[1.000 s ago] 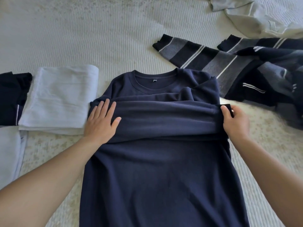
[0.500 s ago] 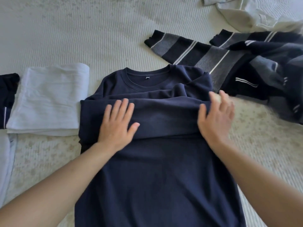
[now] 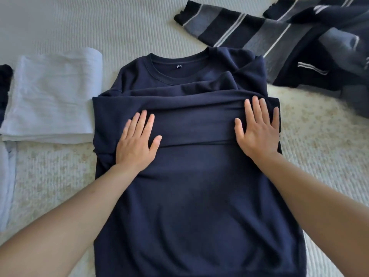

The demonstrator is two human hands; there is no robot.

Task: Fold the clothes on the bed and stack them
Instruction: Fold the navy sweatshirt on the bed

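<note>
Fingers [image 3: 142, 121] of my left hand [image 3: 137, 144] lay straight and slightly spread, palm down, gripping nothing, just pressing the folded-over sleeve band of the navy sweatshirt [image 3: 195, 206]. Right hand [image 3: 258, 132] was the same: fingers flat and fanned, thumb out toward 9 o'clock, pressing the band's other end near the shirt's 3 o'clock edge. Both forearms came in from approx 6 o'clock. Sweatshirt lay face up at frame center on the bed [image 3: 69, 21], collar at 12 o'clock, sleeves folded across the chest, hem running out of frame at 6. At 9 o'clock of it, touching its edge, sat a folded white garment [image 3: 52, 96]; a dark item [image 3: 5, 84] showed further out at the frame edge, too cropped to ID. At approx 2 o'clock, a striped sweater [image 3: 279, 39] lay unfolded, w/ one sleeve stretched toward 11.
</note>
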